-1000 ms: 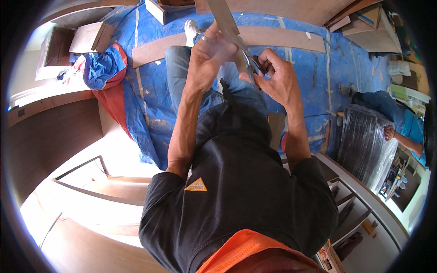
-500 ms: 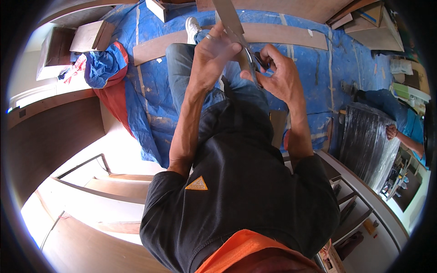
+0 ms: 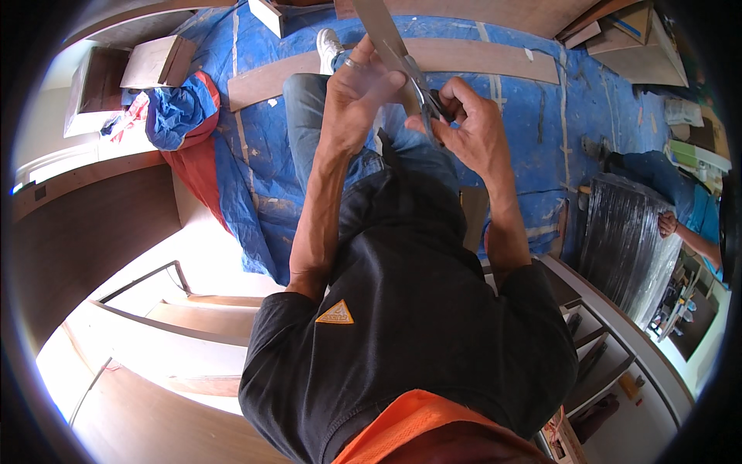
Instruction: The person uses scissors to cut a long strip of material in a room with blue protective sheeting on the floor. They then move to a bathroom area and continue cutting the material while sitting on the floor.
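Little has moved since half a second ago: the strip (image 3: 380, 27) has its upper end slightly further left over the plank (image 3: 495, 62), while both hands keep much the same places. The strip crosses the plank's middle in view, its far end running beyond the plank and out of sight. The left hand (image 3: 352, 100), nearer the plank's left end, pinches it between thumb and fingers, though a blurred patch hides part of the contact. Just right of that, below the plank in view, the right hand (image 3: 475, 127) has thumb and curled fingers around the handles of the scissors (image 3: 427, 100), whose blades lie against or along the strip; whether they bite into it cannot be told.

The strip looks thin, light and fairly stiff, probably springy and smooth enough to slide, so a flat pinch close to the blades should steady it best. The scissors seem rigid and light, best held by the handles. Blue tarp (image 3: 525, 131) lies under the plank.
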The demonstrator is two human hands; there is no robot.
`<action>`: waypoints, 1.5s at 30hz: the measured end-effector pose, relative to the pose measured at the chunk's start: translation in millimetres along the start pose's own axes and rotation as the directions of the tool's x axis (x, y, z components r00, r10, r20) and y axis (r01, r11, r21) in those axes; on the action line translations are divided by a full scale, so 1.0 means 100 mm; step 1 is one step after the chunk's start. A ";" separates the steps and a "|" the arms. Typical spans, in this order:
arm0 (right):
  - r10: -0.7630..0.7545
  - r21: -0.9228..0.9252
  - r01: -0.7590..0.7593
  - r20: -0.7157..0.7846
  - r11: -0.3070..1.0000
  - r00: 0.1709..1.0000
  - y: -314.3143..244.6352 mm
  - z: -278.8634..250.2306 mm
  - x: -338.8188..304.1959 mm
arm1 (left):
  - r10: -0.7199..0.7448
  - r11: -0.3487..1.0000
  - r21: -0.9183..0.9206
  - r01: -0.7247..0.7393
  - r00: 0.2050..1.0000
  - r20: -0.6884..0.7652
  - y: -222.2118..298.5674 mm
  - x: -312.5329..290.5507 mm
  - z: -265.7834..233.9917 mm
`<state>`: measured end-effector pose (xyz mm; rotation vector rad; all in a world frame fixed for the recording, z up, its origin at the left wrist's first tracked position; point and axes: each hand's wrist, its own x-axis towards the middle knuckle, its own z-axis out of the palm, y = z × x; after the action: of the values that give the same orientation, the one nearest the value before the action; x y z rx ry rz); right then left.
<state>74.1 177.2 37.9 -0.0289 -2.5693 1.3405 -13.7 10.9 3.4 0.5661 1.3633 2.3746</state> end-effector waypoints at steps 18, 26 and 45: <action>0.168 0.326 -0.192 0.099 0.926 0.981 0.36 -0.05 -0.01 | 0.035 0.997 0.070 -0.031 0.998 -0.060 0.05 0.05 -0.04; 0.400 0.357 -0.433 0.166 0.828 0.901 1.46 -0.13 -0.26 | -0.027 0.997 0.072 0.039 0.987 -0.159 -0.17 0.05 -0.43; 0.704 -0.134 -0.717 -0.136 0.684 0.697 1.76 0.80 -2.50 | -0.183 0.983 -0.093 0.160 0.913 -0.363 -0.26 0.33 -1.05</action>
<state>282.6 182.2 -200.3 -1.2140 -2.6968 1.2523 -92.0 -37.9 -62.0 -0.0293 1.4127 2.4478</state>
